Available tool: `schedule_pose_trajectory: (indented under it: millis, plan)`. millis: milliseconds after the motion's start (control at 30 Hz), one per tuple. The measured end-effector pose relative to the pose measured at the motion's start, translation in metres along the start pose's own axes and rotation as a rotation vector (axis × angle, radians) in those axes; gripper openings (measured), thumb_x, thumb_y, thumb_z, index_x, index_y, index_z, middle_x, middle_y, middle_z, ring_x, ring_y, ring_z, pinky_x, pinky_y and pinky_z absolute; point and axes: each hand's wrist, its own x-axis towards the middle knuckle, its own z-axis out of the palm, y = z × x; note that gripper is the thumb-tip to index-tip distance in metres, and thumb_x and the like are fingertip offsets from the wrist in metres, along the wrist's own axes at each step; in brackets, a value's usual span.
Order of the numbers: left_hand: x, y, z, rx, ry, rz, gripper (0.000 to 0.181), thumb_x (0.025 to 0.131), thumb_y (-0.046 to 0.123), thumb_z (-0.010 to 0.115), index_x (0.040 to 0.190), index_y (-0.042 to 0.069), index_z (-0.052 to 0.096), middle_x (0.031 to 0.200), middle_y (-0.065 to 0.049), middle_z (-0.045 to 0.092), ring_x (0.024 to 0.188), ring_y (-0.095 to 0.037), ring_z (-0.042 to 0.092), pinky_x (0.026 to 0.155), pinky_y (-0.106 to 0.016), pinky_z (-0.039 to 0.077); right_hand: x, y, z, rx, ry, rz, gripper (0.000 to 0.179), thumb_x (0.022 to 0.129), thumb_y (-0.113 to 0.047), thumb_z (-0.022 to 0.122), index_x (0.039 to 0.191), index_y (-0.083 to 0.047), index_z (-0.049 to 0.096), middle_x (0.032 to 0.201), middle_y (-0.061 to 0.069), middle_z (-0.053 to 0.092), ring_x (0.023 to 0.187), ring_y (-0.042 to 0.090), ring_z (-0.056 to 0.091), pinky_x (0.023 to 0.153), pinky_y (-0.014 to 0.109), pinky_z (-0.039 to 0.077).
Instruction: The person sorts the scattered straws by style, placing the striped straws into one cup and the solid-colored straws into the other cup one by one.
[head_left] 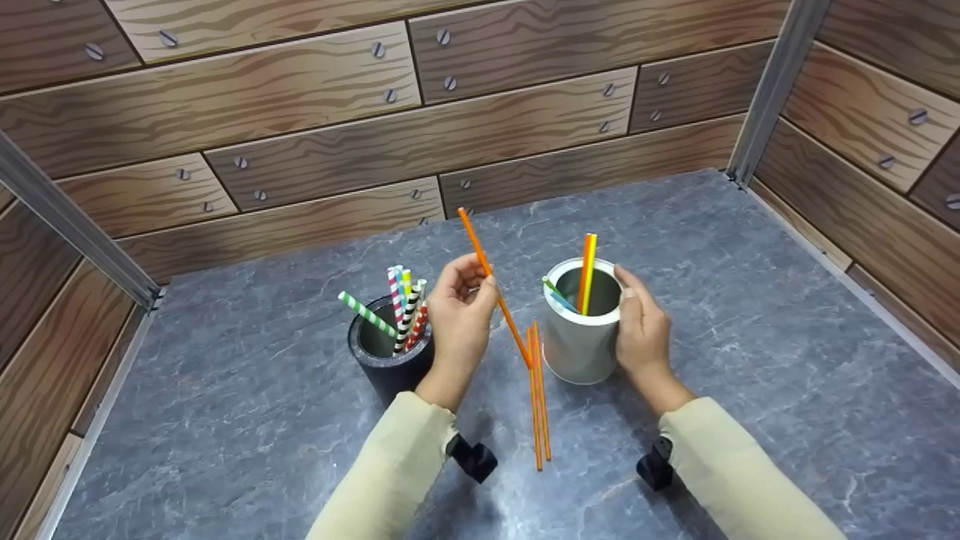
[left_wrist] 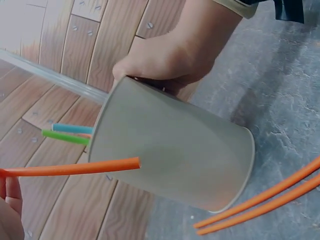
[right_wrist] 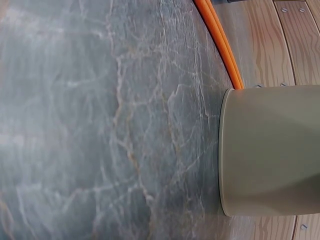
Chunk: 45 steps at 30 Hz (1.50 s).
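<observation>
My left hand pinches an orange straw near its middle, tilted in the air. Its lower end points down between the two containers; the left wrist view shows that end in front of the can. With my right hand I grip the right side of a grey can with a white rim, standing upright on the table. Inside the can lean an orange straw, a yellow straw, a green straw and a blue straw. The right wrist view shows the can's lower wall.
Two orange straws lie side by side on the grey marbled table, just left of the can. A black cup with several striped paper straws stands left of my left hand. Wood-patterned walls enclose the table.
</observation>
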Motion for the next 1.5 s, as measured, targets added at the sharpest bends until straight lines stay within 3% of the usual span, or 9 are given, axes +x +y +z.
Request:
schedule_pose_trajectory:
  millis: [100, 200, 467, 633, 833, 1067, 1500]
  plan:
    - [0.001, 0.006, 0.003, -0.011, 0.002, 0.031, 0.023, 0.076, -0.012, 0.054, 0.099, -0.011, 0.057, 0.083, -0.016, 0.058, 0.074, -0.01, 0.055, 0.063, -0.018, 0.049, 0.0, 0.001, 0.0, -0.002, -0.001, -0.002, 0.035, 0.093, -0.004, 0.039, 0.121, 0.004, 0.058, 0.121, 0.018, 0.06, 0.114, 0.033, 0.053, 0.096, 0.012, 0.037]
    - [0.002, 0.013, 0.006, -0.02, -0.007, 0.059, 0.023, 0.076, -0.011, 0.053, 0.099, -0.011, 0.057, 0.085, -0.024, 0.056, 0.075, -0.012, 0.054, 0.064, -0.019, 0.049, 0.0, 0.001, 0.0, 0.001, 0.003, -0.009, 0.034, 0.093, -0.003, 0.039, 0.12, 0.004, 0.059, 0.12, 0.019, 0.06, 0.114, 0.034, 0.054, 0.095, 0.011, 0.037]
    - [0.005, 0.029, 0.018, -0.056, -0.012, 0.162, 0.02, 0.077, -0.011, 0.054, 0.097, -0.01, 0.052, 0.084, -0.016, 0.057, 0.078, -0.018, 0.056, 0.066, -0.024, 0.052, 0.0, 0.001, 0.0, -0.003, 0.015, -0.008, 0.034, 0.092, -0.003, 0.04, 0.12, 0.004, 0.059, 0.12, 0.017, 0.061, 0.113, 0.026, 0.055, 0.094, 0.009, 0.036]
    - [0.004, 0.028, 0.022, -0.093, -0.027, 0.209, 0.02, 0.079, -0.012, 0.053, 0.098, -0.01, 0.048, 0.088, -0.017, 0.056, 0.079, -0.016, 0.055, 0.068, -0.025, 0.052, 0.0, 0.002, -0.001, -0.007, 0.014, 0.004, 0.036, 0.092, -0.005, 0.039, 0.121, 0.003, 0.059, 0.121, 0.018, 0.06, 0.115, 0.019, 0.054, 0.095, 0.01, 0.036]
    - [0.002, 0.022, 0.024, -0.121, -0.032, 0.23, 0.018, 0.079, -0.012, 0.055, 0.095, -0.009, 0.047, 0.086, -0.019, 0.055, 0.078, -0.015, 0.056, 0.071, -0.027, 0.053, 0.0, 0.002, 0.0, -0.021, 0.01, -0.005, 0.035, 0.093, -0.005, 0.039, 0.12, 0.004, 0.058, 0.12, 0.018, 0.06, 0.114, 0.032, 0.054, 0.097, 0.013, 0.038]
    - [-0.001, 0.012, 0.028, -0.044, -0.076, 0.205, 0.015, 0.079, -0.011, 0.055, 0.091, -0.007, 0.049, 0.083, -0.02, 0.056, 0.076, -0.013, 0.058, 0.07, -0.032, 0.054, 0.0, 0.001, -0.001, -0.009, 0.002, 0.025, 0.036, 0.093, -0.005, 0.039, 0.122, 0.002, 0.058, 0.121, 0.017, 0.06, 0.115, 0.033, 0.053, 0.097, 0.018, 0.039]
    - [-0.008, -0.008, 0.03, 0.117, -0.167, 0.048, 0.014, 0.076, -0.007, 0.058, 0.09, -0.003, 0.054, 0.08, -0.017, 0.061, 0.076, -0.016, 0.061, 0.065, -0.024, 0.054, 0.0, 0.001, 0.001, -0.005, 0.011, -0.001, 0.035, 0.093, -0.005, 0.039, 0.12, 0.002, 0.059, 0.12, 0.017, 0.061, 0.114, 0.032, 0.054, 0.095, 0.011, 0.037]
